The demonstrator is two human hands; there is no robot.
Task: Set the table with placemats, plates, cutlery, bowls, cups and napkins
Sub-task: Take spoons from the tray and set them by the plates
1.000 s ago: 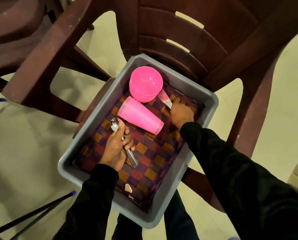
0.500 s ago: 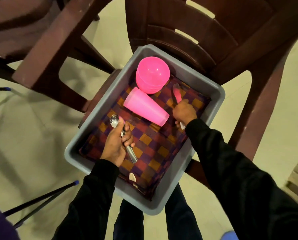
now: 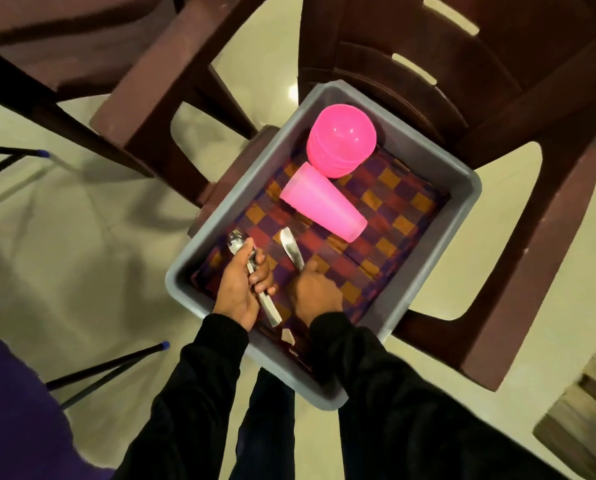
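- Cutlery comes out first, I judge: my left hand (image 3: 242, 289) curls round a steel spoon (image 3: 251, 271), bowl end poking out at 11 o'clock, handle trailing past my wrist at 5 o'clock.
- My right hand (image 3: 315, 289) pinches the handle of a table knife (image 3: 291, 249), its rounded blade pointing toward 12 o'clock, just beside the spoon; holding both by the handles should let me lift them together.
- Everything sits in a grey plastic tub (image 3: 462, 230) resting on the seat of a brown moulded chair (image 3: 497, 81), a carrying station rather than the bench itself.
- A checked woven cloth (image 3: 386, 244), purple, maroon and orange, lines the tub floor; it looks like the placemats, lying flat under everything else.
- At 1 o'clock from my hands a pink translucent cup (image 3: 320, 202) lies on its side, tapered, smooth.
- Beyond it, at 12 o'clock, glossy pink bowls (image 3: 341, 143) sit nested and upturned, touching the cup's base.
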